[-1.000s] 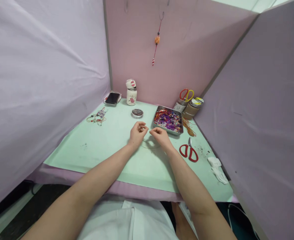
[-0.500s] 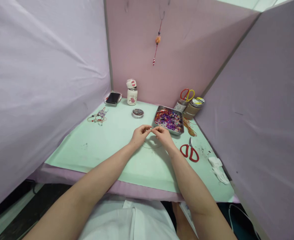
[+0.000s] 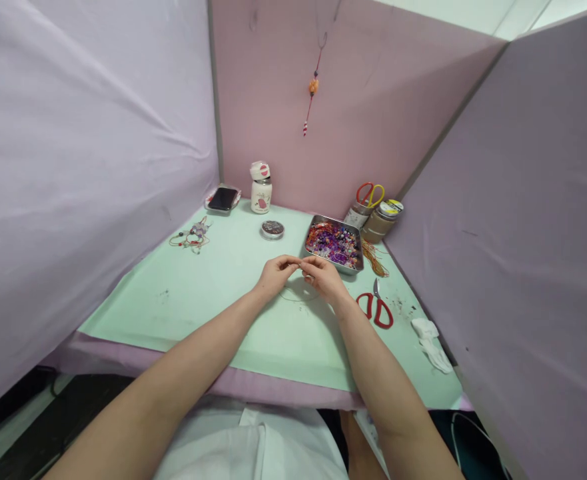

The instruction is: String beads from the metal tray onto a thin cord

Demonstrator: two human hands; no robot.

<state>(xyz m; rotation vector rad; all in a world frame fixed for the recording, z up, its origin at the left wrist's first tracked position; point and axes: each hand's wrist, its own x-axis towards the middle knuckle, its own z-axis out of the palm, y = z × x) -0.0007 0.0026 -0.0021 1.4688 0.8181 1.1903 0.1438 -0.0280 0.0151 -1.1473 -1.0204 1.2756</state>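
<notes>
My left hand (image 3: 276, 275) and my right hand (image 3: 324, 277) meet above the table, just in front of the bead tray. Both are closed, thumb and fingers pinched together, with the fingertips almost touching. A thin pale cord (image 3: 293, 298) curves in a loop below them, its ends running up into the fingers. Something tiny shows between the fingertips, too small to make out. The metal tray (image 3: 334, 269) holds many purple, red and clear beads. Red-handled scissors (image 3: 383, 313) lie beside my right wrist, blades pointing away from me.
A round tin (image 3: 272, 230), a white bottle (image 3: 260, 197) and a phone (image 3: 222, 199) stand further back. Beaded strings (image 3: 193, 235) lie at left. Brown threads (image 3: 374, 259), two jars, one a brown jar (image 3: 379, 228), and crumpled white tissue (image 3: 430, 345) are at right. A beaded pendant (image 3: 314, 87) hangs on the wall.
The view has tilted slightly, so the table items sit a little lower and further left. Both hands keep their pinch; the right fingers have curled a little differently.
</notes>
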